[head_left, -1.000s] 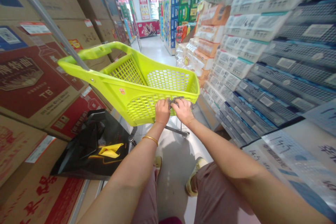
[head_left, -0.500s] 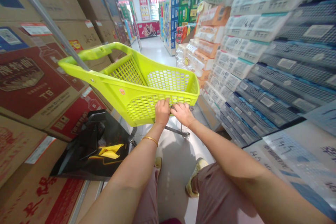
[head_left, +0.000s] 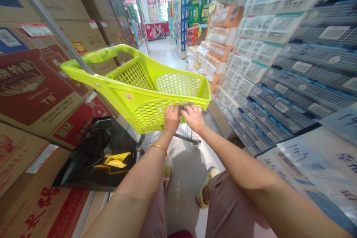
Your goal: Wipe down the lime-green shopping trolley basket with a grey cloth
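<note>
A lime-green shopping cart [head_left: 131, 93] stands side-on before me. Against its perforated side, my left hand [head_left: 171, 117] and my right hand [head_left: 193, 117] come together, fingers curled. Both are closed on a small, dark grey crumpled piece [head_left: 182, 109] that shows between them and above the right fingers; whether it is cloth or thin plastic I cannot tell. The cart's basket wall is just behind my fingers, and I cannot tell if they touch it.
A black bag [head_left: 97, 156] with a yellow piece [head_left: 117, 160] lies on the left by stacked cartons [head_left: 30, 81]. Wrapped packs [head_left: 262, 59] are piled high on the right. The aisle floor [head_left: 164, 54] runs on behind the cart, past more shelves.
More of the dark grey piece shows above my right fingers, which have curled in further. My hands stay at nearly the same spot; cart and bag have not moved.
</note>
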{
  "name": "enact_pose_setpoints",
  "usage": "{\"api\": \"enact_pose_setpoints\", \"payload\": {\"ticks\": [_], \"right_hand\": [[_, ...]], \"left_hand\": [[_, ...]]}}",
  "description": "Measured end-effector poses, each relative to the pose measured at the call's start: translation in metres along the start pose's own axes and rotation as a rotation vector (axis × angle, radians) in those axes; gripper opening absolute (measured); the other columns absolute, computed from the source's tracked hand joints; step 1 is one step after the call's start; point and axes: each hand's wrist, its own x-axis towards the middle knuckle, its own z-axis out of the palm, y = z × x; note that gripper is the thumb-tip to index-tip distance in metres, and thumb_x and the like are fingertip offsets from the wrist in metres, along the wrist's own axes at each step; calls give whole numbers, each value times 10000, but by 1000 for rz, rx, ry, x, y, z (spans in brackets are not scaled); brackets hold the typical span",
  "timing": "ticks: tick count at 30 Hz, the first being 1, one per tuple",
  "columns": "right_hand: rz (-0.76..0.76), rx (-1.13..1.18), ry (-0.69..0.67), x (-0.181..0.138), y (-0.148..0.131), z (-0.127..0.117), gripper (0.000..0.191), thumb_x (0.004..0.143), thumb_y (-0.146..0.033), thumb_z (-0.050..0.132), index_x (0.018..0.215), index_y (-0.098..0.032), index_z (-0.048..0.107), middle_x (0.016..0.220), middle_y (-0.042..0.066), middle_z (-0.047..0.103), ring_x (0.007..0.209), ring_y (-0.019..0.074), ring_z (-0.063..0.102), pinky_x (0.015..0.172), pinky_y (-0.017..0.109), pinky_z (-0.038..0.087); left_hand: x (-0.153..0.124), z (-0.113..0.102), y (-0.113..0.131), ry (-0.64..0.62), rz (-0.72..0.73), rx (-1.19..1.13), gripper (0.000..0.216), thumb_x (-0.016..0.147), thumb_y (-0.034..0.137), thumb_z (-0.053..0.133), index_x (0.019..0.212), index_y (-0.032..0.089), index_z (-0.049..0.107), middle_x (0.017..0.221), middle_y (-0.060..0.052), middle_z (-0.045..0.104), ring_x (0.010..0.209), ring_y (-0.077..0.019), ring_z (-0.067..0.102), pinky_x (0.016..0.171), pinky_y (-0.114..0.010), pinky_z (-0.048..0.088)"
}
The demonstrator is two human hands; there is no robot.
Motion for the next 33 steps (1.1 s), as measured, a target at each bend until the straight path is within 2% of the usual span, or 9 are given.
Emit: {"api": "enact_pose_setpoints", "payload": {"ticks": [7, 9, 13, 18, 21, 23, 27, 33], "right_hand": [[-193, -6, -206, -23, -6, 15, 195, 901, -244, 393, 943, -227, 583, 1049, 60, 563, 944, 196, 418, 765, 338, 261], [-209, 0, -221, -22, -5, 14, 197, 904, -246, 388, 942, -227, 580, 1037, 58, 566, 940, 195, 418, 761, 336, 260], [-126, 2, -106, -9, 0, 3, 217, 905, -256, 383, 989, -245, 582, 1117, 61, 557, 982, 209, 395, 780, 347, 246], [39, 10, 95, 15, 7, -18, 252, 894, -243, 396, 1023, -275, 610, 1082, 69, 558, 998, 218, 371, 810, 361, 231], [140, 12, 236, 23, 10, -26, 268, 892, -237, 388, 1018, -284, 620, 1064, 68, 544, 1015, 222, 359, 841, 364, 231], [172, 13, 271, 25, 10, -27, 271, 891, -236, 387, 1016, -290, 621, 1060, 64, 538, 1014, 221, 356, 850, 364, 235], [96, 12, 172, 16, 9, -17, 252, 891, -243, 398, 1012, -297, 613, 1076, 55, 542, 999, 214, 362, 827, 356, 245], [-130, -11, -96, -17, -1, 10, 194, 896, -257, 409, 965, -248, 590, 1095, 53, 552, 985, 210, 384, 782, 348, 251]], "left_hand": [[1, 0, 2, 27, -30, 12, 340, 909, 223, 302, 1120, 150, 558, 838, -97, 569, 833, -228, 484, 749, -338, 343], [2, 0, 2, 32, -26, 15, 333, 908, 223, 307, 1113, 156, 561, 831, -95, 568, 826, -226, 488, 739, -335, 340], [2, 2, 0, 41, -11, 21, 324, 908, 238, 317, 1110, 158, 558, 832, -90, 569, 812, -221, 488, 735, -333, 342], [2, 4, -1, 37, -15, 1, 306, 900, 229, 332, 1111, 169, 546, 867, -92, 569, 845, -228, 483, 750, -345, 351], [2, 5, -1, 38, -21, -18, 291, 898, 207, 325, 1045, 160, 571, 834, -95, 561, 824, -228, 481, 742, -349, 352], [1, 5, -1, 38, -18, -25, 286, 897, 194, 320, 990, 154, 587, 813, -96, 555, 809, -225, 479, 736, -350, 351], [1, 3, -1, 18, -17, -16, 258, 883, 188, 347, 928, 155, 599, 836, -101, 556, 828, -230, 477, 737, -350, 356], [1, -2, 0, 27, -17, 6, 312, 900, 215, 328, 1106, 158, 555, 843, -91, 569, 830, -225, 485, 739, -335, 348]]}}
